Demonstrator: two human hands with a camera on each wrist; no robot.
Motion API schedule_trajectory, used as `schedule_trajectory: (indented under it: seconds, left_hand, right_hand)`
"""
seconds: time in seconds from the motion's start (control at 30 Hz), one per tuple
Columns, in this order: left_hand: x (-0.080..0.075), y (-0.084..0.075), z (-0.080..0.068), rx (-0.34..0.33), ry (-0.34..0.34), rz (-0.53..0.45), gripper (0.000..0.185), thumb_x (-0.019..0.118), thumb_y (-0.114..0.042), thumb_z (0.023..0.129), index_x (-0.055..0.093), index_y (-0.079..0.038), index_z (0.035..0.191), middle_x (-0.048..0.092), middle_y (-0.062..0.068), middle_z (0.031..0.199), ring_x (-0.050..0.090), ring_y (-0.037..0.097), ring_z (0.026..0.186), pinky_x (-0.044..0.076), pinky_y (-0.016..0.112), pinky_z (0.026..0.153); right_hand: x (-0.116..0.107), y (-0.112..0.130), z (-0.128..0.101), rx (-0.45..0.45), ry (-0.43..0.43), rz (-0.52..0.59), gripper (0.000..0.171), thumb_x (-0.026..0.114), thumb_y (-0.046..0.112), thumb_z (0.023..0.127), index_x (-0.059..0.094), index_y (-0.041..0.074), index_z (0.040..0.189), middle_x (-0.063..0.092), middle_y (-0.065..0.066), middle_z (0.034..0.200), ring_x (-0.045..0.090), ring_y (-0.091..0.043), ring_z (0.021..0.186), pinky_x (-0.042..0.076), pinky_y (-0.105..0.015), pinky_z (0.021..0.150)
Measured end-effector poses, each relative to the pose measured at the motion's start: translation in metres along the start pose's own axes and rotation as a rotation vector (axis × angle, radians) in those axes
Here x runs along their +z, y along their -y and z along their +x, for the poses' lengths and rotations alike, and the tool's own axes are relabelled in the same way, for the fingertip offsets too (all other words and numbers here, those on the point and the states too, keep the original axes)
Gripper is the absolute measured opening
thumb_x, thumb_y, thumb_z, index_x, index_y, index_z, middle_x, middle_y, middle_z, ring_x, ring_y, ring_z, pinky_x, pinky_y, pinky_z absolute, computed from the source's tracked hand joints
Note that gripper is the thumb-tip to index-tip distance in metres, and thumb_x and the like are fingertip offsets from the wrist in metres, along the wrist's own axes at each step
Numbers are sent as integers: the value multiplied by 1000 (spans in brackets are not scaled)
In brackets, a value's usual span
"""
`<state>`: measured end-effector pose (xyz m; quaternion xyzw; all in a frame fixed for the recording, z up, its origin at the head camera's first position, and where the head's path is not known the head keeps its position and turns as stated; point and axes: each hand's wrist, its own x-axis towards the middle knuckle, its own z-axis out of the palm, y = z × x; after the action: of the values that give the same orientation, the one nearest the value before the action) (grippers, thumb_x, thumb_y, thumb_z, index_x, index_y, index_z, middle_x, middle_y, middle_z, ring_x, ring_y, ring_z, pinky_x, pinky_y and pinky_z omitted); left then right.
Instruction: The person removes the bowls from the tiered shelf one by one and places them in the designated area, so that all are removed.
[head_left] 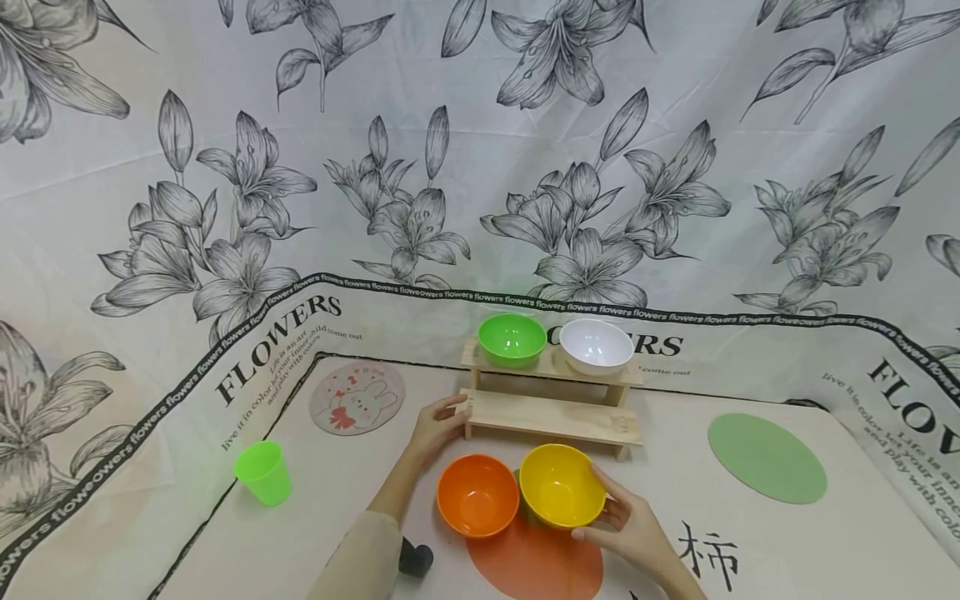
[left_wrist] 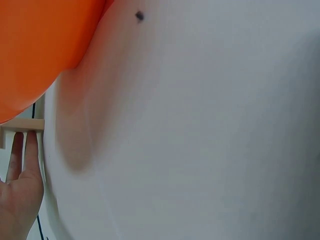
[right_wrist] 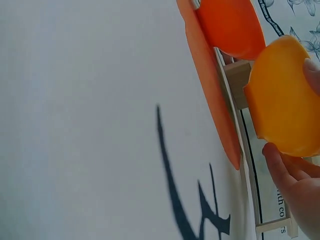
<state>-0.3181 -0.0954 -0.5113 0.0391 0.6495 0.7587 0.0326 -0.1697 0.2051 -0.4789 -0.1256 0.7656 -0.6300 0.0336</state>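
My right hand point(head_left: 626, 529) holds a yellow bowl point(head_left: 562, 483) by its right side. In the right wrist view the thumb and fingers lie on opposite sides of the yellow bowl point(right_wrist: 285, 100). An orange bowl point(head_left: 477, 496) sits just left of it, by a round orange mat point(head_left: 540, 562). My left hand point(head_left: 435, 429) touches the left end of the lower board of a two-step wooden shelf point(head_left: 551, 414). Straight fingers point(left_wrist: 31, 155) meet that board in the left wrist view. On the upper step stand a green bowl point(head_left: 513, 340) and a white bowl point(head_left: 597, 347).
A bright green cup point(head_left: 264, 473) stands at the left. Behind it lies a round pink rabbit mat point(head_left: 357, 397). A round green mat point(head_left: 767, 458) lies at the right. Beside the left forearm is a small black object point(head_left: 415, 557). Flower-printed cloth point(head_left: 420, 225) rises behind the shelf.
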Motion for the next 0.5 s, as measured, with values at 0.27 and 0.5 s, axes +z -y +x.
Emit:
schedule_trajectory:
  seconds: [0.27, 0.5]
  left_hand:
    - [1, 0, -1, 0, -6, 4, 44, 68, -9, 86, 55, 4, 126, 60, 24, 112, 62, 20, 94, 54, 36, 87]
    - [0, -1, -2, 4, -2, 3, 44, 68, -9, 86, 55, 5, 126, 60, 24, 112, 62, 20, 94, 54, 36, 87]
  right_hand:
    - [-2, 0, -3, 50, 24, -20, 85, 76, 1, 75, 25, -10, 143, 22, -32, 147, 48, -41, 119, 50, -27, 91]
    - [-5, -2, -4, 60, 60, -36, 86, 77, 4, 76, 23, -13, 142, 21, -36, 144, 45, -48, 120, 50, -29, 93]
